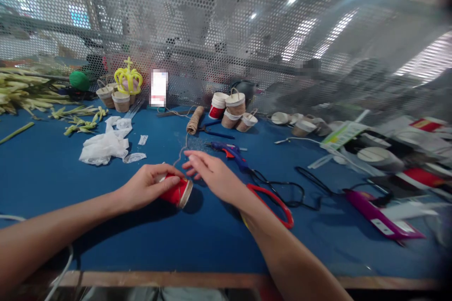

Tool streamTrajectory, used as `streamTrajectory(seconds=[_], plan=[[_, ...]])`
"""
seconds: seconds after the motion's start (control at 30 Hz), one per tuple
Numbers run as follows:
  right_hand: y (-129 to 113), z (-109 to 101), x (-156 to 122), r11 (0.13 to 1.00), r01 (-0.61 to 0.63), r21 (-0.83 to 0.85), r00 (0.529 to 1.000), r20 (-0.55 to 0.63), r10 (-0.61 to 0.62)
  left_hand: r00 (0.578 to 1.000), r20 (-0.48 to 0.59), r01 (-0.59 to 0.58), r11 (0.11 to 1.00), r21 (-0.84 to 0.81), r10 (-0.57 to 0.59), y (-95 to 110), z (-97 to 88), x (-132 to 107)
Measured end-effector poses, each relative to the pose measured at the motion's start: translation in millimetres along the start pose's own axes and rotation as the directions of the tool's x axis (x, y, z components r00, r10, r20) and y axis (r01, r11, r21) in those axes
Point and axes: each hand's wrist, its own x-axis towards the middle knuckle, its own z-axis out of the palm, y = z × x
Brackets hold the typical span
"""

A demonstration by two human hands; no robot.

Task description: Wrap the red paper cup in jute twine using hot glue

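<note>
My left hand point(150, 183) is wrapped round a small red paper cup point(172, 190) tipped on its side, its end pointing right. Beige twine is wound around that end. Just to the right, my right hand point(208, 171) hovers with fingers stretched loosely toward the cup, and I see nothing held in it. A strand of twine point(181, 153) runs from behind the cup past my right fingertips to a twine spool point(195, 121) lying farther back. Whether the fingertips touch the strand I cannot tell.
Beyond my right hand lies a blue glue gun point(229, 153), with red-handled scissors point(278, 204) under my forearm. Pliers point(217, 132) and several twine-wrapped cups point(235, 106) stand behind. White crumpled material point(104, 146) lies left; a purple tool point(379, 216) right. Perforated mesh point(197, 33) closes the back.
</note>
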Motion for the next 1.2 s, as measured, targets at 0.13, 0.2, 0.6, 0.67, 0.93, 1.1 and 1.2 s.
streamTrajectory(seconds=[0.13,0.2,0.6,0.67,0.93,1.1,1.2], plan=[[-7.8,-34.4,-2.0,0.974,-0.081,-0.21,0.979,-0.2,0.038,0.994,-0.111,0.011,0.996,0.092,-0.001,2.2,-4.2,3.2],[-5.6,-55.6,0.8,0.881,-0.196,-0.43,0.934,-0.354,0.036,0.989,-0.146,0.011,0.988,0.152,0.011,2.9,-6.5,4.7],[73.9,-87.6,31.0,0.67,-0.529,-0.521,0.838,-0.446,0.316,0.99,-0.138,0.052,0.966,0.255,-0.017,-2.8,-6.8,6.8],[68.4,-88.4,27.7,0.72,-0.523,-0.456,0.829,-0.468,0.305,0.989,-0.15,0.045,0.966,0.255,-0.006,-2.8,-7.4,7.2],[13.2,-74.1,-7.1,0.959,-0.206,0.194,0.947,-0.208,0.246,0.982,-0.188,0.031,0.971,0.235,0.014,-4.5,-10.7,7.7],[0.2,-49.6,-20.9,0.978,-0.154,0.142,0.987,-0.027,0.159,0.984,-0.179,0.046,0.968,0.245,-0.001,-6.7,-11.3,9.9],[-1.7,-39.8,-26.0,0.983,-0.182,-0.015,0.983,-0.044,0.181,0.983,-0.179,0.079,0.971,0.225,-0.039,-7.7,-12.2,12.1]])
